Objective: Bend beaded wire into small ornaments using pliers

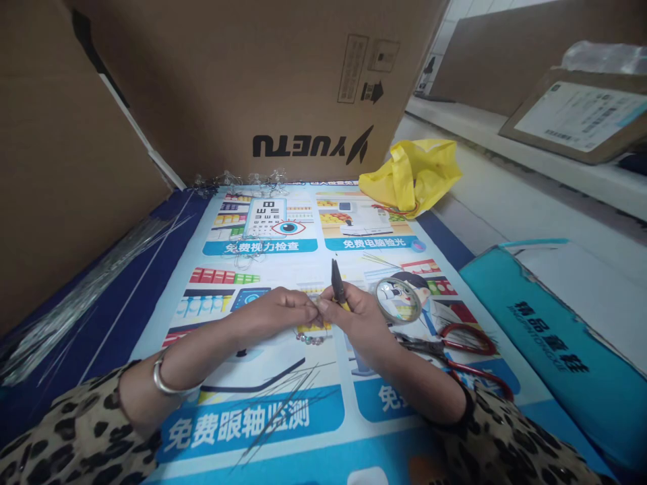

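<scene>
My right hand [360, 318] is closed around a small pair of pliers [337, 277], whose dark jaws point up and away from me and whose yellow handle shows at the palm. Its thumb meets the fingertips of my left hand [283, 311], pinched together on a thin wire piece. Below the fingertips hangs a short curved string of small beads [310, 339], pinkish and greenish, joined to the wire piece. The exact grip on the wire is hidden by my fingers.
Red-handled scissors [435, 347] and a tape roll [398, 300] lie right of my right hand. Loose wires [283, 404] lie in front; a wire bundle [96, 289] lies left. A cardboard box [202, 87], yellow bag [412, 176] and teal box [546, 330] surround the printed sheet.
</scene>
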Motion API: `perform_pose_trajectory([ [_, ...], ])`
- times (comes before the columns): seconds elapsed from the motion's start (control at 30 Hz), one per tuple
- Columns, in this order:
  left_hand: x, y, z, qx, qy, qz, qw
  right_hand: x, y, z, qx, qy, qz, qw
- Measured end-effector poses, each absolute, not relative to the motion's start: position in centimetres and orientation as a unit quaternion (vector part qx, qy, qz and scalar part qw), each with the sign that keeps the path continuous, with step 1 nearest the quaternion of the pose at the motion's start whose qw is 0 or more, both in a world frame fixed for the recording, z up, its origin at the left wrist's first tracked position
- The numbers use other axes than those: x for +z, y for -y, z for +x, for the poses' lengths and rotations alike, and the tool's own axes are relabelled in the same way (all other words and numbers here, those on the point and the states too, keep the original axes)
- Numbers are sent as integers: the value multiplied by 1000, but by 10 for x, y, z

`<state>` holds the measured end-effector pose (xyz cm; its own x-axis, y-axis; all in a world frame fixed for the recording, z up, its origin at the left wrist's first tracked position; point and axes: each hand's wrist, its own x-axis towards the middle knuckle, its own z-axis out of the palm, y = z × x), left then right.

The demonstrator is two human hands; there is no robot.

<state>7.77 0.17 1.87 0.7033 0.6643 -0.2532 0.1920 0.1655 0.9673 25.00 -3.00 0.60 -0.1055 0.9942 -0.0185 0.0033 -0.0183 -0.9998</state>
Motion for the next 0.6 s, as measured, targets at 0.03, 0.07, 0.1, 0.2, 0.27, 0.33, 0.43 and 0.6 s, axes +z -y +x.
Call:
perform_pose_trajectory([
  [0.03, 19, -2, 78, 175, -340, 618, 687, 6, 30, 250, 530, 519, -478, 470],
  [0.07, 20, -1, 79, 177, -342, 615, 688, 5, 29, 250, 531, 517, -478, 472],
  [0.1, 21, -1, 80, 181, -349, 614, 684, 5, 29, 250, 531, 516, -477, 475],
  [0.2, 27, 1, 84, 188, -383, 620, 658, 6, 28, 250, 518, 519, -484, 479],
  [0.27, 29, 1, 86, 185, -401, 624, 645, 6, 28, 250, 506, 519, -496, 478],
  [0.33, 29, 2, 86, 175, -409, 612, 654, 6, 28, 250, 501, 522, -501, 475],
  [0.43, 28, 3, 86, 161, -411, 583, 682, 4, 29, 249, 515, 523, -485, 475],
  [0.6, 28, 5, 88, 182, -407, 579, 683, 5, 28, 248, 523, 523, -479, 473],
])
